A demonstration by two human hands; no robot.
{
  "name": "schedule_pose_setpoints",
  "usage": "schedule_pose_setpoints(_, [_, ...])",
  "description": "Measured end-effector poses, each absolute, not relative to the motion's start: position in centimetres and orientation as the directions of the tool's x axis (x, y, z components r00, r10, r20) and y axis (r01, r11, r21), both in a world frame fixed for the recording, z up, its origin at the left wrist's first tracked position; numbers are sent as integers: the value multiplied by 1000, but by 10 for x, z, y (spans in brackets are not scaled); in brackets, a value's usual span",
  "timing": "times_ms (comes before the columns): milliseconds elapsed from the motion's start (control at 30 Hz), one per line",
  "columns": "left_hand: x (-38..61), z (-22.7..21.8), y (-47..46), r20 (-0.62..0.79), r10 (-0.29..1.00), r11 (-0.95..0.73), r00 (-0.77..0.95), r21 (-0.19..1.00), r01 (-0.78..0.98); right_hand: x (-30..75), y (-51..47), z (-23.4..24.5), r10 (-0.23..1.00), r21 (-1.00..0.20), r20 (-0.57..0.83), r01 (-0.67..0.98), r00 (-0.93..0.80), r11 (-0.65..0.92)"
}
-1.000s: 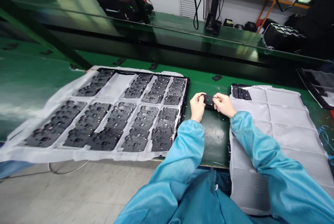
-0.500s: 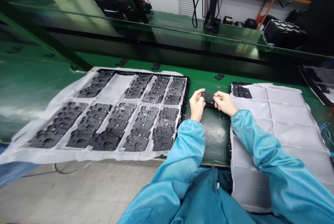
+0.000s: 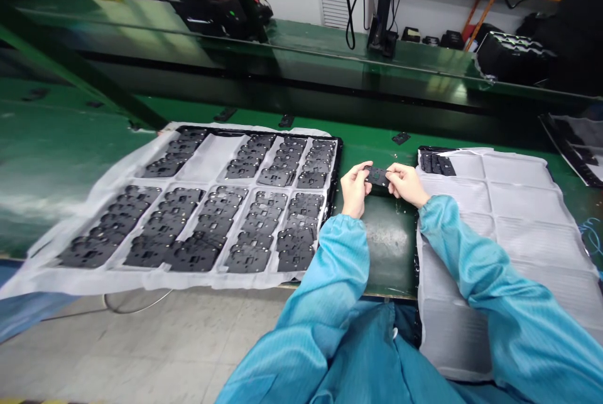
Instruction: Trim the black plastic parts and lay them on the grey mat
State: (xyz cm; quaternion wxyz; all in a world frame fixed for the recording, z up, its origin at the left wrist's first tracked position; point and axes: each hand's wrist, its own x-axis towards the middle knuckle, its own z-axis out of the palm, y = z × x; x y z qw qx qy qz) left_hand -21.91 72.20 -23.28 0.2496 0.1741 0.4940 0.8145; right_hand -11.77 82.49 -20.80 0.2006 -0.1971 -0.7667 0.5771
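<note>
A small flat black part with holes [image 3: 377,176] is held level above the green bench, between my two hands. My left hand [image 3: 354,189] pinches its left end and my right hand [image 3: 406,184] its right end; the fingers are closed on it. To the left lies a tray lined with white cloth [image 3: 207,159], its compartments filled with overlapping rows of similar black parts [image 3: 254,231]. On the right is a second cloth-lined tray [image 3: 518,203], with several black parts [image 3: 436,162] in its far left compartment. My right forearm passes over this tray.
Along the far side of the green bench [image 3: 391,247] lie separate black parts [image 3: 401,138]. A raised green ledge [image 3: 320,46] runs behind, with hanging black cables [image 3: 351,8]. A green post [image 3: 89,71] slants down beside the left tray. Another tray [image 3: 572,146] sits at far right.
Both hands stay at nearly the same place with the black part between them. The loose parts on the far side of the bench have shifted slightly to the right.
</note>
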Motion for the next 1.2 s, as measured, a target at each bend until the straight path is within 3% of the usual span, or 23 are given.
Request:
schedule_pose_setpoints(167, [-217, -231, 723, -19, 555, -352, -832, 901, -255, -118, 823, -207, 519, -966, 76, 65, -851, 249])
schedule_pose_setpoints(433, [-219, -229, 721, 29, 519, -387, -854, 899, -204, -117, 824, -209, 496, -963, 74, 67, -865, 260])
schedule_pose_setpoints(733, [-211, -227, 721, -16, 603, -391, -797, 865, -314, -121, 833, -209, 684, -943, 251, -14, -685, 333])
schedule_pose_setpoints(867, [-204, -227, 724, -24, 602, -409, -798, 850, -333, -120, 835, -209, 670, -899, 379, -81, -638, 431])
schedule_pose_setpoints(1000, [-199, -227, 725, -49, 588, -423, -807, 832, -359, -122, 831, -211, 664, -884, 411, -96, -625, 457])
schedule_pose_setpoints(1100, [-194, -223, 725, -32, 659, -414, -752, 819, -397, -121, 842, -198, 691, -881, 419, -79, -590, 466])
schedule_pose_setpoints(1200, [-191, -221, 724, 0, 734, -390, -679, 819, -421, -108, 884, -168, 783, -890, 441, -97, -440, 446])
